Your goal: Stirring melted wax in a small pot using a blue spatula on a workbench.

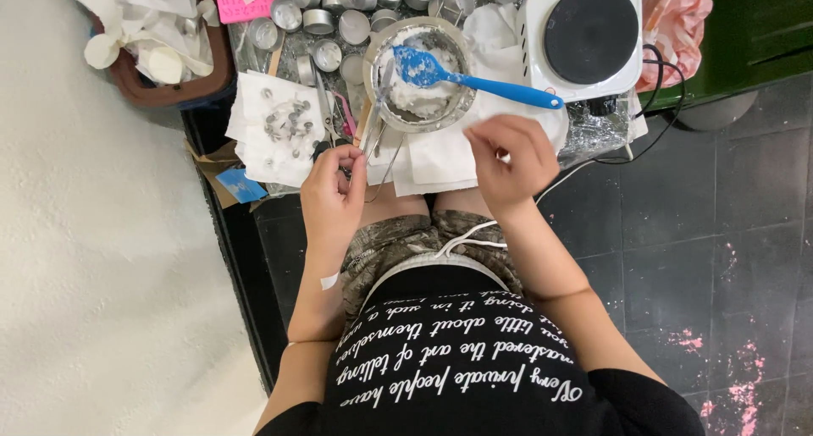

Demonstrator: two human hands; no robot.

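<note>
At frame centre, a thin metal tool (373, 140) is pinched by the left hand (332, 195) below the wax-filled metal bowl (421, 76); white paper (440, 157) is gripped by the closed right hand (508, 161) just beside it.

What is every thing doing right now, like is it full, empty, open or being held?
Metal bowl: holds white flaky stuff.
Blue spoon: resting in the bowl, handle over the rim, nobody holding it.
Hotplate: nothing on it.
Small metal cups: look empty.
Wick tabs: scattered loose on a paper towel.
Left hand: pinching something thin, too small to tell.
Right hand: curled over the white paper.
</note>
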